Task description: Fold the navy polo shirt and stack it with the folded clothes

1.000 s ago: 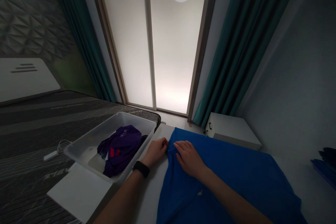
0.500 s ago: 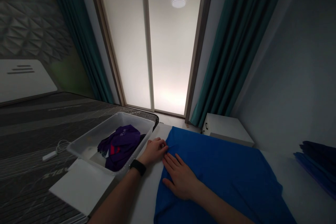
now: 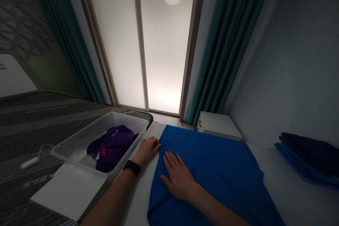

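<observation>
A blue shirt [image 3: 212, 159] lies spread over a white tabletop [image 3: 139, 190], with some creases in it. My left hand [image 3: 147, 150], a dark band around its wrist, is at the shirt's left edge. Its fingers are curled and pinch the fabric there. Flat on the shirt, just to the right, rests my right hand [image 3: 178, 176], palm down with the fingers stretched out and the thumb apart.
Left of the table, a clear plastic bin [image 3: 79, 137] holds a purple garment [image 3: 116, 144]. Beside it are a white panel [image 3: 70, 187] and a white corded device [image 3: 30, 162]. Folded dark and blue clothes [image 3: 309, 157] lie at the right. A white cabinet [image 3: 219, 123] stands behind.
The view has swung a little to the right. My right hand's fingers, close beside my left hand before, now lie farther from it, flat on the shirt. My left hand stays at the edge.
</observation>
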{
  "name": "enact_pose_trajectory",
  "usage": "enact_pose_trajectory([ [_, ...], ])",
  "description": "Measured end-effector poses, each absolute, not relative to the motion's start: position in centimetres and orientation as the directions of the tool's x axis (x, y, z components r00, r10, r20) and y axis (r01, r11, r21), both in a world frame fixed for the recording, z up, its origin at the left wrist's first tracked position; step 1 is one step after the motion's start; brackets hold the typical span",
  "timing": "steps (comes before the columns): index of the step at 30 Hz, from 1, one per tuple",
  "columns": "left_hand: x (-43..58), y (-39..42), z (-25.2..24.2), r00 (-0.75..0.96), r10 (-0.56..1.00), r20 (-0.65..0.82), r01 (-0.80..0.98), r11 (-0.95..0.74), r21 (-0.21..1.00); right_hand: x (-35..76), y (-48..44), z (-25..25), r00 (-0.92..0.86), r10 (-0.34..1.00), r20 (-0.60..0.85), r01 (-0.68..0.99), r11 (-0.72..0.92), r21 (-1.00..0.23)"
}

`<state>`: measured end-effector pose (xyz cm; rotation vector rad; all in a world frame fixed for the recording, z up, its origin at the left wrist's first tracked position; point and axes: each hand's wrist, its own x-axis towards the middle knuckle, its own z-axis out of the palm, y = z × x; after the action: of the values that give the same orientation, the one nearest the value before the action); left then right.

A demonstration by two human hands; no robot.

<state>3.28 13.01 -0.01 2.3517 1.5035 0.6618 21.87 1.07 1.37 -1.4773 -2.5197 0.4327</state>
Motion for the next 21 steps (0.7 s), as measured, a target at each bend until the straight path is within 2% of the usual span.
enact_pose_trajectory([
  [6,3.1,12.9,0.7,0.369,0.904,0.215,0.744,-0.426,0.516,24.8,1.6,2.5,-0.350,0.937,0.003,0.878,0.329,-0.349],
  [12,3.0,13.0,1.2,0.389,0.895,0.219,0.685,-0.440,0.581,29.5,1.5,2.9,-0.096,0.985,0.140,0.948,0.133,-0.288],
  [14,2.9,13.0,1.3,0.393,0.892,0.224,0.666,-0.444,0.599,30.6,1.4,2.8,-0.017,0.989,0.146,0.959,0.058,-0.278],
  [16,2.8,13.0,1.3,0.384,0.895,0.228,0.651,-0.437,0.620,31.3,1.3,2.5,0.009,0.991,0.133,0.964,0.027,-0.263],
  [21,2.7,12.9,1.2,0.353,0.908,0.224,0.653,-0.411,0.636,31.1,1.0,1.3,-0.038,0.988,0.149,0.974,0.070,-0.217],
])
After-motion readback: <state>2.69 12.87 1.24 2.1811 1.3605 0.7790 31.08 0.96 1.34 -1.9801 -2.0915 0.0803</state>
